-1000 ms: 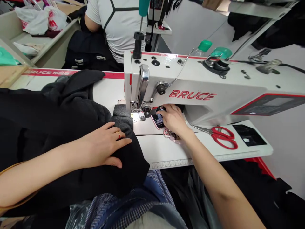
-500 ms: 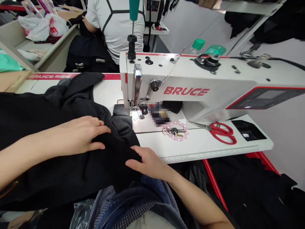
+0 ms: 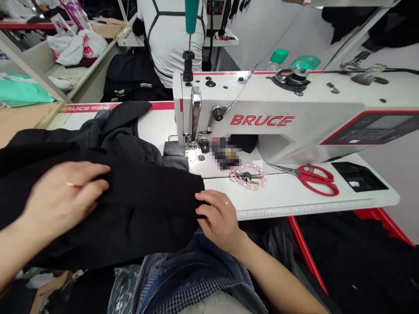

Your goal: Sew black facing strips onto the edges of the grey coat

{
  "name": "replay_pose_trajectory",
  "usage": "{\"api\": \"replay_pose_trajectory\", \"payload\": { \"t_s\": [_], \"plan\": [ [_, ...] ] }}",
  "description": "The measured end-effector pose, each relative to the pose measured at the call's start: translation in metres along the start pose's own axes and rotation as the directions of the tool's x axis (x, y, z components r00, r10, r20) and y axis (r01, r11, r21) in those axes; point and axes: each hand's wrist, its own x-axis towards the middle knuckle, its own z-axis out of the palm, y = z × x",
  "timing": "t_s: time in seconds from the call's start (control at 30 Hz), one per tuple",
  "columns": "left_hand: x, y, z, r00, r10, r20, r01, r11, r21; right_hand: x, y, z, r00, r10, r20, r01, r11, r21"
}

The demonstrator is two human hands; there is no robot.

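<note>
At the left, the person's left hand (image 3: 65,192), blurred, lies on the black garment (image 3: 147,192), farther left than a moment ago; its thumb and forefinger sit near each other, but whether they pinch the cloth cannot be told. The garment spreads across the left part of the table (image 3: 214,192) and over its front edge, its black layer now drawn out flatter toward the right. Behind it, folded dark grey fabric (image 3: 175,150) reaches the needle end of the sewing machine (image 3: 307,104). The right hand (image 3: 219,213), more open a moment ago, now closes its fingertips on the garment's right edge, so the black layer appears stretched between both hands and under better control. Farther right, keys (image 3: 247,175) and red-handled scissors (image 3: 303,174) lie untouched.
</note>
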Motion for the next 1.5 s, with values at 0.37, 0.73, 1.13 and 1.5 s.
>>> {"api": "replay_pose_trajectory", "payload": {
  "t_s": [0.37,0.73,1.13,1.5],
  "plan": [
    [0.019,0.071,0.030,0.958,0.285,-0.037,-0.287,0.944,-0.165,-0.036,0.000,0.010,0.721,0.670,0.178,-0.686,0.653,0.321],
    [0.024,0.124,0.075,0.721,0.668,-0.182,-0.689,0.718,-0.094,-0.030,0.000,-0.003,0.651,0.646,0.398,-0.746,0.450,0.490],
    [0.031,0.104,0.057,0.805,0.513,-0.297,-0.546,0.837,-0.035,-0.021,0.006,-0.004,0.646,0.590,0.484,-0.755,0.399,0.521],
    [0.046,0.114,0.051,0.872,0.381,-0.306,-0.457,0.858,-0.235,-0.014,0.006,-0.008,0.848,0.351,0.398,-0.526,0.654,0.544]
  ]
}}
